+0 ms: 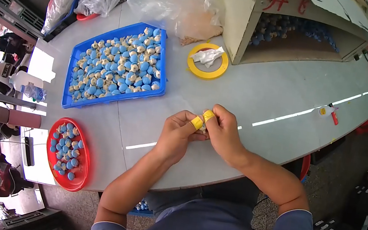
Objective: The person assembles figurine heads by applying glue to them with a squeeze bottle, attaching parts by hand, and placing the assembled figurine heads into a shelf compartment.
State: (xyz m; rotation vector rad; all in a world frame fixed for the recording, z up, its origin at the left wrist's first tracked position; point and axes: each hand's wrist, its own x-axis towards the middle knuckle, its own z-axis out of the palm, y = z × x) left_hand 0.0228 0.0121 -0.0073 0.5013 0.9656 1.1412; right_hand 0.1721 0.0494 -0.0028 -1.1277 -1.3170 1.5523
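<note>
My left hand [178, 132] and my right hand [222, 130] meet above the grey table [185, 165], near its front edge. Yellow tape wraps both thumbs, and the thumbs press close together. Between the fingers a small pale piece shows in part; its kind is mostly hidden by the fingers. Left of my hands stands a blue tray [164, 93] filled with small blue-and-cream figures [119, 62]. A round red tray [86, 167] at the lower left holds more of these small figures in a loose group.
A yellow tape ring [206, 74] with crumpled white tissue [207, 56] lies beyond my hands. Behind it stands an open-fronted box [297, 56] with blue pieces inside. Plastic bags [174, 2] lie at the back. A small bottle [326, 111] is on the right, a pink tumbler [21, 118] on the left.
</note>
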